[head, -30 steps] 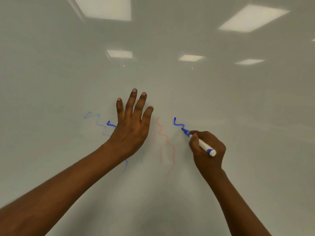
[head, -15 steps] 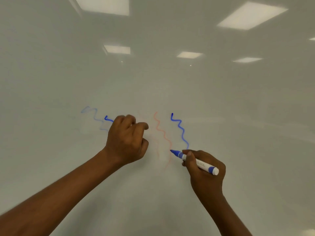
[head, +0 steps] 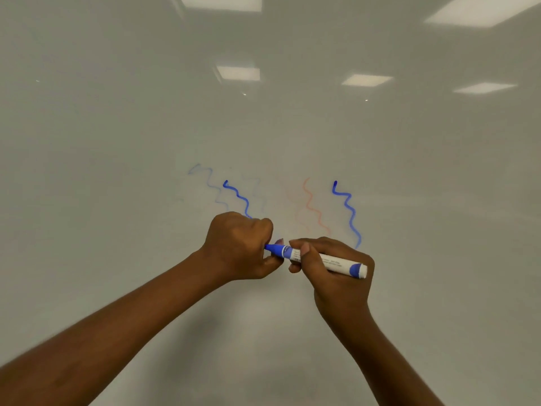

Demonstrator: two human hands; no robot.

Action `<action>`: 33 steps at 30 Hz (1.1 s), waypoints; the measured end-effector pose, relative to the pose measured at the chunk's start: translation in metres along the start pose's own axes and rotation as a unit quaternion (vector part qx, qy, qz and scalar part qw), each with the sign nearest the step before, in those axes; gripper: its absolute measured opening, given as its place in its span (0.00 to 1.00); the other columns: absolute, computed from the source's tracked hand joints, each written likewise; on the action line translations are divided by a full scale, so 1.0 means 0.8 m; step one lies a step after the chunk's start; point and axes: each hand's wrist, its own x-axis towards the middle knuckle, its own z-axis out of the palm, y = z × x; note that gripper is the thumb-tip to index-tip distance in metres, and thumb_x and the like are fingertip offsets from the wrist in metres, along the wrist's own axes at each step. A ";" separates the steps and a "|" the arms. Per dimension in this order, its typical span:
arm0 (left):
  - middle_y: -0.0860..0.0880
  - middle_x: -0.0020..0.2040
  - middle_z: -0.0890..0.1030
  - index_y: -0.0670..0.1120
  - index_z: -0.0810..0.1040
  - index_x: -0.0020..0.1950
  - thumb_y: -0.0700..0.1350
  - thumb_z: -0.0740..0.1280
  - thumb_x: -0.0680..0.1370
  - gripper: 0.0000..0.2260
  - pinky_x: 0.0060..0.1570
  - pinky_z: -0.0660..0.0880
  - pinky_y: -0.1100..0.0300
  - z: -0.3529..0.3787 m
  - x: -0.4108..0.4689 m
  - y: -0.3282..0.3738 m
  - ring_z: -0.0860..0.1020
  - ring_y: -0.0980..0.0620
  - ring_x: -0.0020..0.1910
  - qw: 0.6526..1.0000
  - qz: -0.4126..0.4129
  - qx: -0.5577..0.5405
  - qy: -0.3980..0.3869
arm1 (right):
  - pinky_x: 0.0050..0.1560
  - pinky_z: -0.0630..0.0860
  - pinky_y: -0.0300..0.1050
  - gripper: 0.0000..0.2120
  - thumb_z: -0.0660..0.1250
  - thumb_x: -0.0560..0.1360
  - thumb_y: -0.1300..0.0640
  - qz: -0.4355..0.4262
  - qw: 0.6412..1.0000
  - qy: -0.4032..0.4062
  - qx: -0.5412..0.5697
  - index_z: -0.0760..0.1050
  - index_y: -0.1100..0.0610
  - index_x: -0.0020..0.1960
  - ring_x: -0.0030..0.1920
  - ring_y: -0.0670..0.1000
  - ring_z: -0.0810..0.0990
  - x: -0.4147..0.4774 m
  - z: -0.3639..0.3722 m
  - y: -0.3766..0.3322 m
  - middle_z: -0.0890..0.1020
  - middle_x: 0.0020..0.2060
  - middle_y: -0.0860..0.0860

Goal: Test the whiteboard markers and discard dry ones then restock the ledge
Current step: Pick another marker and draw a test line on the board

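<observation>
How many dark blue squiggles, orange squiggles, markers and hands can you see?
Dark blue squiggles: 2
Orange squiggle: 1
Marker: 1
Hands: 2
Total: 6

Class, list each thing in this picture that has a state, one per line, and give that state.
Blue-and-white whiteboard marker: held in right hand, tip toward left fist.
Left hand: closed at marker's tip; contents hidden.
Bold blue squiggle: dark, solid.
Orange squiggle: faint.
Pale blue squiggle: faint.

We face a glossy pale wall surface [head: 117, 142] filling our view, soft reflections of rectangular ceiling light panels [head: 237, 73] across its upper part, even indoor lighting
</observation>
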 end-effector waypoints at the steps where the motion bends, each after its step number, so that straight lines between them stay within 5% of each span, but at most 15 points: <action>1: 0.48 0.21 0.68 0.43 0.70 0.28 0.56 0.68 0.70 0.19 0.23 0.63 0.64 -0.002 -0.001 0.001 0.63 0.50 0.18 1.000 0.002 0.004 -0.001 | 0.35 0.75 0.33 0.08 0.63 0.71 0.50 0.004 1.000 -0.006 0.001 0.79 0.40 0.40 0.33 0.47 0.81 0.000 0.003 0.001 0.82 0.33 0.46; 7: 0.49 0.21 0.68 0.44 0.69 0.28 0.59 0.56 0.77 0.24 0.21 0.66 0.61 -0.010 -0.008 0.006 0.62 0.50 0.18 1.000 0.003 0.008 -0.012 | 0.34 0.77 0.42 0.08 0.64 0.71 0.51 0.037 0.998 -0.024 0.045 0.82 0.49 0.39 0.33 0.49 0.81 -0.005 0.019 0.013 0.83 0.31 0.48; 14: 0.50 0.21 0.67 0.44 0.70 0.29 0.57 0.66 0.72 0.19 0.22 0.64 0.62 -0.029 -0.018 0.021 0.61 0.51 0.18 1.000 -0.004 -0.013 -0.024 | 0.28 0.69 0.40 0.16 0.62 0.72 0.48 0.090 0.987 -0.002 0.132 0.82 0.56 0.36 0.26 0.48 0.74 -0.016 0.034 0.029 0.79 0.26 0.54; 18: 0.50 0.21 0.67 0.44 0.70 0.28 0.54 0.65 0.71 0.18 0.25 0.60 0.66 -0.038 -0.025 0.028 0.57 0.54 0.21 0.999 -0.032 -0.027 -0.023 | 0.31 0.73 0.44 0.12 0.64 0.69 0.48 0.108 0.981 0.035 0.159 0.82 0.49 0.32 0.28 0.51 0.78 -0.024 0.055 0.032 0.80 0.27 0.52; 21: 0.50 0.21 0.69 0.44 0.71 0.29 0.53 0.64 0.71 0.16 0.26 0.59 0.67 -0.044 -0.040 0.022 0.57 0.55 0.22 0.998 -0.036 -0.027 -0.049 | 0.32 0.75 0.46 0.13 0.64 0.69 0.49 0.096 0.979 0.054 0.173 0.81 0.56 0.33 0.28 0.53 0.78 -0.032 0.073 0.036 0.80 0.28 0.54; 26: 0.50 0.21 0.71 0.44 0.74 0.28 0.52 0.61 0.71 0.16 0.22 0.64 0.64 -0.061 -0.074 0.013 0.65 0.51 0.17 0.989 -0.080 -0.006 -0.128 | 0.33 0.75 0.37 0.13 0.63 0.69 0.50 0.094 0.975 0.050 0.196 0.80 0.52 0.31 0.28 0.44 0.77 -0.057 0.109 0.043 0.79 0.25 0.41; 29: 0.51 0.20 0.70 0.45 0.72 0.27 0.50 0.66 0.67 0.12 0.24 0.62 0.65 -0.076 -0.099 0.013 0.63 0.53 0.17 0.982 -0.110 -0.001 -0.154 | 0.31 0.73 0.35 0.14 0.63 0.69 0.50 0.101 0.973 0.044 0.205 0.78 0.60 0.32 0.27 0.44 0.76 -0.073 0.133 0.045 0.77 0.24 0.41; 33: 0.52 0.20 0.70 0.46 0.71 0.26 0.49 0.71 0.63 0.12 0.27 0.59 0.66 -0.101 -0.136 0.009 0.58 0.56 0.21 0.974 -0.144 0.013 -0.176 | 0.31 0.73 0.35 0.13 0.63 0.70 0.52 0.103 0.969 -0.011 0.222 0.78 0.55 0.30 0.27 0.44 0.76 -0.094 0.167 0.044 0.78 0.24 0.41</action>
